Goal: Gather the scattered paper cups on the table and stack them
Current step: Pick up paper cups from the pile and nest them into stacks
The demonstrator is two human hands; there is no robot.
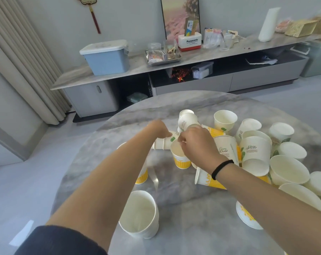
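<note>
Many white paper cups, some with yellow bases or green leaf prints, lie scattered over the right half of a round grey marble table. My left hand grips a short stack of cups lying on its side. My right hand pinches the rim of an upright yellow-based cup just in front of that stack. A white cup stands upright near the front. Another yellow-based cup is partly hidden under my left forearm. A cup lying on its side sits under my right wrist.
Cups crowd the table's right side, upright and tipped. Beyond the table runs a long low cabinet bearing a blue lidded bin, a metal tray of jars and a tissue box. Curtains hang at the left; the floor is grey.
</note>
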